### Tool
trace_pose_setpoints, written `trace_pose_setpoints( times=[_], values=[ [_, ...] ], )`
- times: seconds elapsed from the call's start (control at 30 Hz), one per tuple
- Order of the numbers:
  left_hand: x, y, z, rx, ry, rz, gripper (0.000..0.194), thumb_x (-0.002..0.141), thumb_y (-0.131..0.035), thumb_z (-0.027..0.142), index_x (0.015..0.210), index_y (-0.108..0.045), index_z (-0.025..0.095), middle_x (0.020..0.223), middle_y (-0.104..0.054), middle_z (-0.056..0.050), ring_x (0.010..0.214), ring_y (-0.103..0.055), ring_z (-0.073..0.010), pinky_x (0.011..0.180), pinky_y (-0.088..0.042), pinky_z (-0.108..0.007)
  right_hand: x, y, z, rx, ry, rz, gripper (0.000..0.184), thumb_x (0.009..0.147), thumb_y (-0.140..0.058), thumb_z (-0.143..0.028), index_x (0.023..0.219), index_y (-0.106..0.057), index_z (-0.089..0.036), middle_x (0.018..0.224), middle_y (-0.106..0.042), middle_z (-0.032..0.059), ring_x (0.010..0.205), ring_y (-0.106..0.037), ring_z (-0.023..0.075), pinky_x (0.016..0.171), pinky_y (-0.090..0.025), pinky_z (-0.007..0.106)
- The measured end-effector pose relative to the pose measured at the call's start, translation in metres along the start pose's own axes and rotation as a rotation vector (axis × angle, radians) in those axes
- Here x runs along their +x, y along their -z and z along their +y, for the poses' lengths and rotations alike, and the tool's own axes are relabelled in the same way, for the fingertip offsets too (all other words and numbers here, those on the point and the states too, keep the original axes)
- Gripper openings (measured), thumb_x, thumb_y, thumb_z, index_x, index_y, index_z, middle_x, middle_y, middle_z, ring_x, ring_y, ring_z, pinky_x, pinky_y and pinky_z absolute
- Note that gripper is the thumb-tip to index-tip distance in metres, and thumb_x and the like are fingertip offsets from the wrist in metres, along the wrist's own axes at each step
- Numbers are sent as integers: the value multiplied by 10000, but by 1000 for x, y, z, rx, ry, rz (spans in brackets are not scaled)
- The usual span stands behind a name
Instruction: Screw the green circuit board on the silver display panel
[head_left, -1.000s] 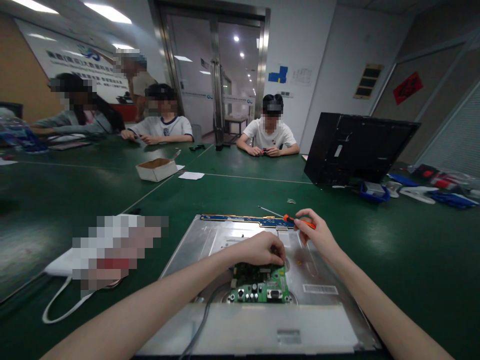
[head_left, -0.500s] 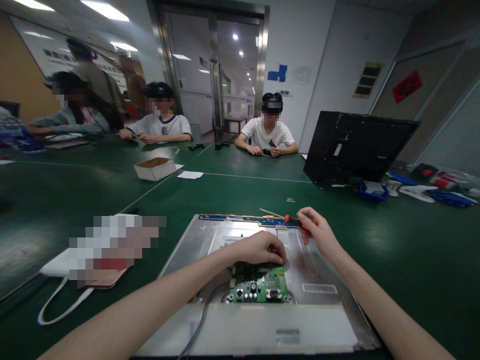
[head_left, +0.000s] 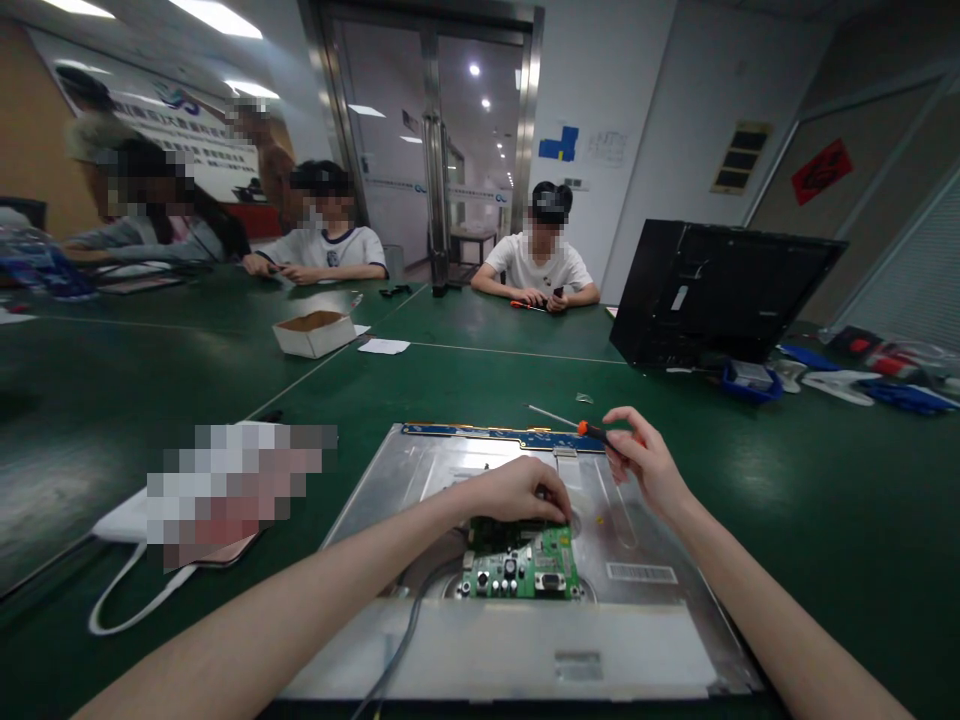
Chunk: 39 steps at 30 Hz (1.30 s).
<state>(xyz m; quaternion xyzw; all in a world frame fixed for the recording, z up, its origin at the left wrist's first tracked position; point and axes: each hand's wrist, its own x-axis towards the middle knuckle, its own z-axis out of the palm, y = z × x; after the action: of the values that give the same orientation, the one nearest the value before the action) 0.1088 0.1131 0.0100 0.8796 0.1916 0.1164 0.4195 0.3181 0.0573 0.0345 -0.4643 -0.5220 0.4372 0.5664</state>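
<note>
A silver monitor back panel point(head_left: 660, 610) lies flat on the green table in front of me. On it sits a green circuit board point(head_left: 529, 570) with connectors along its near edge. My left hand point(head_left: 517, 490) rests curled on the board's far edge, fingertips pressed down on it. My right hand point(head_left: 649, 465) hovers over the panel's far right part, shut on an orange-handled screwdriver point(head_left: 581, 427) whose thin shaft points left and away. A blue strip board point(head_left: 480, 434) runs along the panel's far edge. A grey cable point(head_left: 409, 630) leaves the board toward me.
A black monitor shell point(head_left: 720, 295) stands at the right, with blue and white items point(head_left: 840, 380) beside it. A white bag with a strap point(head_left: 135, 560) lies at the left. A small open box point(head_left: 315, 333) and paper sit farther back. Several people sit along the table's far side.
My right hand has lifted slightly with the screwdriver, its tip now pointing higher. My left hand stays on the board. People in the background have shifted.
</note>
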Motion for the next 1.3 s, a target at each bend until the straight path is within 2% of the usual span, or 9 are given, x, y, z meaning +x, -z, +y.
trace_pose_setpoints(
  times=[0.17, 0.33, 0.53, 0.63, 0.73, 0.83, 0.97, 1.13, 1.3],
  values=[
    [0, -2, -1, -6, 13, 30, 110, 826, -757, 158, 913, -813, 195, 831, -765, -4, 761, -649, -136, 715, -440, -189, 2, -2, -2, 9, 30, 69, 426, 650, -817, -451, 847, -508, -233, 468, -551, -95, 349, -441, 99, 373, -354, 204],
    [-1, -4, 3, -13, 28, 65, 75, 829, -769, 170, 887, -814, 180, 813, -767, -12, 757, -661, -139, 720, -445, -188, 3, -2, -5, 31, 97, 222, 461, 643, -852, -529, 799, -587, -186, 570, -661, -12, 358, -456, 74, 367, -329, 196],
    [-1, -5, 3, -22, 49, 71, 75, 814, -779, 150, 873, -819, 174, 801, -768, -16, 738, -663, -137, 691, -438, -182, 3, -4, -8, 92, 129, 325, 560, 657, -773, -716, 773, -602, -196, 445, -497, -82, 345, -414, 70, 354, -330, 188],
    [-1, -4, 2, -25, 56, 64, 105, 801, -785, 143, 886, -822, 193, 804, -767, -8, 739, -663, -137, 677, -432, -182, 3, -6, -7, 82, 126, 328, 566, 660, -768, -728, 724, -597, -192, 453, -491, -75, 346, -420, 69, 340, -325, 186],
    [-2, -4, 2, -30, 58, 57, 126, 789, -787, 134, 892, -823, 197, 801, -765, -6, 738, -657, -135, 665, -427, -181, 2, -7, -7, 67, 132, 315, 566, 659, -777, -718, 727, -610, -181, 556, -586, -31, 391, -479, 79, 344, -358, 191],
    [-1, -4, 1, -36, 58, 55, 120, 793, -781, 144, 896, -823, 190, 795, -764, -10, 726, -648, -130, 663, -428, -183, -3, -8, -12, 21, 185, 291, 528, 735, -760, -658, 945, -639, -189, 664, -650, -16, 425, -527, 96, 356, -394, 200],
    [0, -5, 0, -49, 58, 59, 111, 799, -774, 166, 896, -820, 193, 810, -768, -8, 727, -654, -133, 676, -444, -189, -16, -13, -14, -115, 354, 290, 441, 878, -688, -518, 1189, -499, -269, 695, -640, -59, 434, -541, 105, 390, -430, 204],
    [0, -4, 0, -57, 57, 47, 111, 790, -775, 143, 879, -820, 194, 795, -767, -2, 732, -659, -138, 688, -453, -192, -31, -19, -7, -381, 539, 207, 303, 942, -614, -466, 1158, -513, -278, 797, -646, -20, 539, -603, 125, 462, -485, 226],
    [0, -3, 1, -61, 62, 40, 128, 785, -769, 127, 881, -820, 194, 790, -763, 2, 728, -652, -137, 684, -452, -196, -33, -21, -9, -497, 578, 173, 253, 965, -572, -449, 1142, -531, -273, 791, -644, -13, 520, -598, 118, 428, -476, 199]
  ],
)
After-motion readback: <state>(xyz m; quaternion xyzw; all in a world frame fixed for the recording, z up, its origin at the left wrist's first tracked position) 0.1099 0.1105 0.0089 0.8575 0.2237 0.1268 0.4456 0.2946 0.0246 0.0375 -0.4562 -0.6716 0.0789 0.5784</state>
